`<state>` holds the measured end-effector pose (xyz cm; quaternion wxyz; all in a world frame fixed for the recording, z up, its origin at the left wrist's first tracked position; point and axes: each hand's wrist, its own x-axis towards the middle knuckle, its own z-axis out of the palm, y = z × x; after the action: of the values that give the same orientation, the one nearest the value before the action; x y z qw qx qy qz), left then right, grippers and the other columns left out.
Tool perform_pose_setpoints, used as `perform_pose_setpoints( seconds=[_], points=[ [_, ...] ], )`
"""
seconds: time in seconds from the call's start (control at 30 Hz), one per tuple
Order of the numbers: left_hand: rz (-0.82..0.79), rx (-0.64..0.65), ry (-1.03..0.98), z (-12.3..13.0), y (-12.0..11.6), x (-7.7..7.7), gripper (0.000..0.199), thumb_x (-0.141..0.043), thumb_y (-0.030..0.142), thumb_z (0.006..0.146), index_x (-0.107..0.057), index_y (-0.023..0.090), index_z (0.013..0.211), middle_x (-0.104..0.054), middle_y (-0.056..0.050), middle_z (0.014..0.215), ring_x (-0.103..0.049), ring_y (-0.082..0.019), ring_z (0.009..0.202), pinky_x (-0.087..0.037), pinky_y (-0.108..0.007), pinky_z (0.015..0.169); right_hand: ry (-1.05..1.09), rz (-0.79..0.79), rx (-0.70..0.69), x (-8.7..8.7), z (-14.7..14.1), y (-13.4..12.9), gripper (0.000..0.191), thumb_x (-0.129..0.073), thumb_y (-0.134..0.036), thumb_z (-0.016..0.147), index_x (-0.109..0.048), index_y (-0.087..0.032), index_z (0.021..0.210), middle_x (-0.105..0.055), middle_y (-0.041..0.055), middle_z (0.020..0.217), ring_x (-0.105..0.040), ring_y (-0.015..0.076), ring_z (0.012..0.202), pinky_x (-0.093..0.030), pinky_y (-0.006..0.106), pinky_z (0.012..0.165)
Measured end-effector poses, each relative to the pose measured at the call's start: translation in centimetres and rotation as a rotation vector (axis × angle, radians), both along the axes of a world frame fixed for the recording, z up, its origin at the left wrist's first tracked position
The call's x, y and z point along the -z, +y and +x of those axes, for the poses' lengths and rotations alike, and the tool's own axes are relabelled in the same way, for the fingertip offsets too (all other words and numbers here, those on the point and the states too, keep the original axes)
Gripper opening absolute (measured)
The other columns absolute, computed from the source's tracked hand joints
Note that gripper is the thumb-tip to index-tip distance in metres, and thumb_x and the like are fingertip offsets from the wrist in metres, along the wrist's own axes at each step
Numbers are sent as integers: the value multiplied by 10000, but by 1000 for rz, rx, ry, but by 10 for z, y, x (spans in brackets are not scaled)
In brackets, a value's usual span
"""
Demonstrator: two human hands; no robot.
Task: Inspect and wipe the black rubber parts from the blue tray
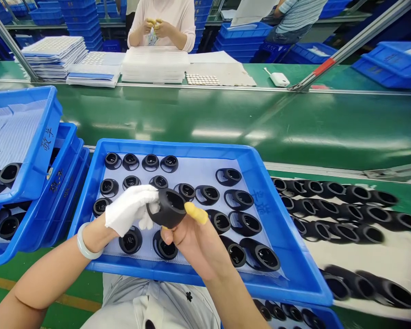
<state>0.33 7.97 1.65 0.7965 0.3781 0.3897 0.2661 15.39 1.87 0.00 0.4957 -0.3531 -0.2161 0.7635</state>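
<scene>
A black, rounded hollow part (171, 208) is held between both hands above a blue tray (178, 147). My left hand (132, 208), in a white glove, grips its left side. My right hand (195, 233) holds its right and lower side, with a yellow cover on a fingertip. Under the hands, the tray has a white liner with several similar black parts standing in rows, such as one at the right (239, 199). The hands hide some parts in the middle of the tray.
Stacked blue trays (51, 137) stand at the left. Rows of black parts (349, 212) lie on a pale sheet at the right. Beyond the green belt (226, 119), a person (162, 23) sits behind stacked white sheets (154, 66). A metal post (356, 45) slants at the upper right.
</scene>
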Motion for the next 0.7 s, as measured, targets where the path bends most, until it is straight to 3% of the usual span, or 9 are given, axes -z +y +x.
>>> perform_pose_setpoints(
  seconds=[0.13, 0.27, 0.37, 0.47, 0.57, 0.7],
  points=[
    [-56, -20, -75, 2, 1, 1, 329, -588, 432, 815, -594, 132, 681, -586, -23, 544, -518, -101, 415, -395, -232, 431, 169, -52, 16, 5, -1, 4, 339, -481, -484, 831, -621, -187, 746, -576, 14, 635, -432, 116, 436, -406, 282, 486],
    [77, -35, -106, 5, -2, -3, 309, -569, 405, 840, -582, 136, 688, -590, -22, 550, -525, -108, 460, -423, -252, 497, 174, -1, 24, 8, -1, 5, 358, -451, -479, 833, -617, -186, 714, -594, 32, 646, -441, 127, 429, -402, 295, 475],
    [197, -36, 13, 5, -6, -9, 256, -630, 390, 791, -591, 139, 759, -598, -5, 612, -511, -96, 482, -422, -244, 503, 40, 64, 57, 9, -1, 4, 374, -433, -474, 842, -629, -177, 728, -617, 57, 685, -501, 162, 485, -452, 328, 513],
    [362, -62, 183, 4, -10, -14, 206, -709, 302, 703, -618, 158, 819, -627, -13, 768, -567, -122, 634, -468, -246, 581, -174, 162, 140, 12, 2, 1, 369, -416, -435, 845, -642, -181, 988, -663, 100, 932, -608, 229, 718, -520, 385, 653],
    [620, -28, 294, 2, -11, -15, 91, -648, 261, 759, -654, 171, 773, -626, -36, 844, -582, -159, 797, -488, -279, 736, -416, 306, 219, 16, 9, -2, 496, -418, -424, 848, -497, -221, 1294, -568, 101, 1250, -567, 273, 1078, -504, 414, 849],
    [817, -38, 341, -2, -9, -13, 125, -585, 230, 815, -700, 183, 818, -651, -54, 901, -587, -180, 844, -482, -304, 803, -661, 510, 287, 20, 16, -9, 552, -442, -474, 886, -395, -241, 1384, -520, 109, 1308, -500, 288, 1189, -482, 428, 913]
  ],
)
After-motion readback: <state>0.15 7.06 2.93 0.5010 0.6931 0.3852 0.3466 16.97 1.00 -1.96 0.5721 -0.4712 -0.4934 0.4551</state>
